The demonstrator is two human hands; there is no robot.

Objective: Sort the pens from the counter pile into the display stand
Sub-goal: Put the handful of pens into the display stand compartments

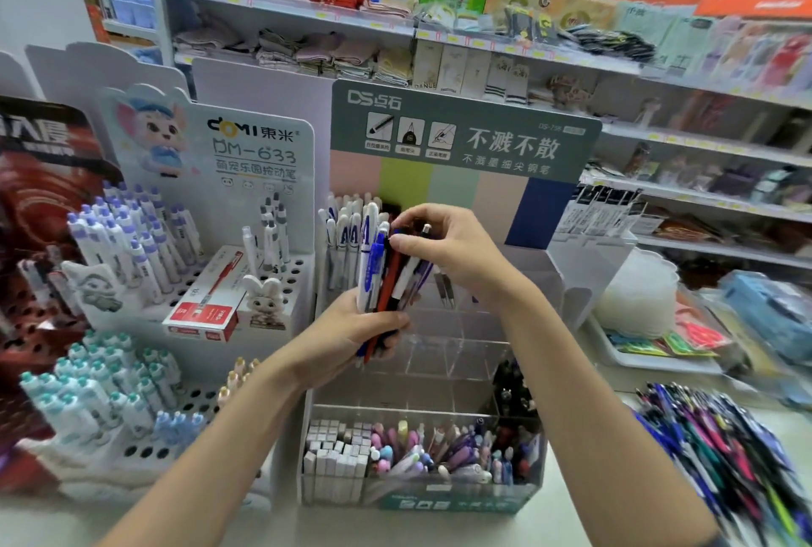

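I'm looking into a shop aisle with stocked shelves behind and a pale counter point(571, 520) in front. On it stands the tiered clear display stand point(439, 353) under its green header card. My left hand point(351, 340) is curled round the lower ends of a bundle of pens point(386, 274), holding it upright just in front of the stand's upper tiers. My right hand point(457, 256) is at the top of the bundle, thumb and forefinger pinching the end of one pen, though I can't tell exactly which. I judge the step to be drawing a single pen out and choosing its slot. To do it well, I'd keep the left grip firm but low so the others don't ride up with it, pull straight along the pen's length, and match it to its kind before dropping it in. The white pens point(351, 230) in the back row are just beside the bundle on its left. The empty clear compartments lie directly beneath both hands. The counter pile point(720, 450) lies well apart, low on my right, with plenty left in it.
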